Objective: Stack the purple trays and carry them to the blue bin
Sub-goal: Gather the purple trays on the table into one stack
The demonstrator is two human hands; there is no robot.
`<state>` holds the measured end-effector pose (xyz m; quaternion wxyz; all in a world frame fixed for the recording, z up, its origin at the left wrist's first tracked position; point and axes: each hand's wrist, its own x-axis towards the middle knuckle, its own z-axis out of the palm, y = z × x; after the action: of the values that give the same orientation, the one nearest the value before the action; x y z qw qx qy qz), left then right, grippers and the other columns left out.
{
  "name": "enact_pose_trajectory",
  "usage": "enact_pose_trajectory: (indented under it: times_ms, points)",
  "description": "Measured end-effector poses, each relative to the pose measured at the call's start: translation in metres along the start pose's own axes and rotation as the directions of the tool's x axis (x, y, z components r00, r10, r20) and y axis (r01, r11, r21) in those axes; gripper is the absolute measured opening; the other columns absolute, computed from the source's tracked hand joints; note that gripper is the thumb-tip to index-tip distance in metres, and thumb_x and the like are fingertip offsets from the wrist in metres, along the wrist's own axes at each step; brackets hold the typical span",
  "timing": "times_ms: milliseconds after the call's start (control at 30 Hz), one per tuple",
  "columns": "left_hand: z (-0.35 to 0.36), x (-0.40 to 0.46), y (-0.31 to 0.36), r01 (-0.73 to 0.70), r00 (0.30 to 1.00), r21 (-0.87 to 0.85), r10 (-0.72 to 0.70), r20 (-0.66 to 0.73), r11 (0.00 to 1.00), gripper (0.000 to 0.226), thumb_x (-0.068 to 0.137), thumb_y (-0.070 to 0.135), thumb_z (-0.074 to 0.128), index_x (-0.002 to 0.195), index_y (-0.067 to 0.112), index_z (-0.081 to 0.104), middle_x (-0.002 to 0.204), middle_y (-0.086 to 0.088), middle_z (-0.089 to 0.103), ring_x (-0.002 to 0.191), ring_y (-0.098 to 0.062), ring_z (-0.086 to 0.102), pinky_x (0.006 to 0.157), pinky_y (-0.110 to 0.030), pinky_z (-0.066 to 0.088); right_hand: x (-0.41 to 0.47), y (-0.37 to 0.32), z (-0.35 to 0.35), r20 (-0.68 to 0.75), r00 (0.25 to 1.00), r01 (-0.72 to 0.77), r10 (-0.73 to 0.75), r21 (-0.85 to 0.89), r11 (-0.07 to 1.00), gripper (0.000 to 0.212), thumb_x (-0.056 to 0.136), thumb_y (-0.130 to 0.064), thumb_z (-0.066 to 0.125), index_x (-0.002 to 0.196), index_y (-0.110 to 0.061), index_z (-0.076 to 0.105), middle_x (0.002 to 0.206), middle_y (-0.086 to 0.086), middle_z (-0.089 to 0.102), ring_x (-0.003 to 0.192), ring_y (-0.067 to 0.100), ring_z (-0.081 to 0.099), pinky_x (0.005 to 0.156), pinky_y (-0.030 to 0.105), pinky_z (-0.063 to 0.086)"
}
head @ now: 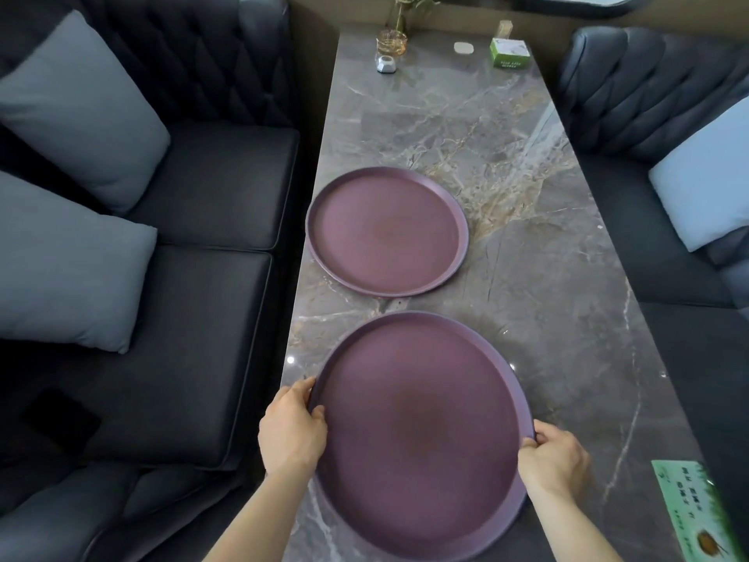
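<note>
Both hands grip the near round purple tray point(421, 436) by opposite edges: the left hand point(292, 427) is closed on its left rim with the thumb hooked over the lip and fingers curled beneath, and the right hand point(555, 460) is closed the same way on the right rim. Holding it at two facing points looks meant to keep the wide, shallow dish level when it is raised, since a one-sided grip would probably let it tip.

This tray sits at the near end of the long grey marble-patterned table point(527, 221), its near edge reaching the table's end; whether it is resting flat or just lifted cannot be told. The far round purple tray point(387, 231) lies flat just beyond it, close to the table's left edge, the two not touching. Judging by that layout, the likely step is to set the held tray onto the far one.

Both trays look alike: matte, dusky purple, bare, with a low raised rim and a faintly browner centre. They should nest easily. No blue bin is in view.
</note>
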<state>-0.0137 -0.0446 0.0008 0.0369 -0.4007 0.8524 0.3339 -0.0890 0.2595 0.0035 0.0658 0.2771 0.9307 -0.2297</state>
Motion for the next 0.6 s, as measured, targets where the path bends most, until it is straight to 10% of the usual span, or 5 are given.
enact_pose_trajectory:
  times_ms: [400,600]
  points:
    - [-0.001,0.014,0.002,0.043,0.998,0.107,-0.047,0.035,0.993,0.025,0.080,0.017,0.061,0.098,0.036,0.057,0.099,0.016,0.067,0.077,-0.017,0.058,0.062,-0.032,0.041,0.006,-0.003,-0.003,0.043,0.998,0.055,-0.053,-0.058,0.997,0.046,0.078,0.000,0.068,0.121,-0.017,0.069,0.108,0.011,0.068,0.104,0.037,0.061,0.085,0.043,0.051]
    - [0.003,0.036,0.034,-0.076,0.996,0.156,0.082,-0.034,0.985,0.047,0.083,0.039,0.064,0.126,0.025,0.051,0.117,0.001,0.057,0.105,-0.023,0.057,0.071,-0.037,0.045,0.029,-0.037,0.002,0.041,0.979,0.200,-0.198,-0.068,0.977,0.049,0.083,-0.017,0.070,0.131,-0.015,0.060,0.127,0.014,0.056,0.113,0.037,0.057,0.091,0.044,0.046]
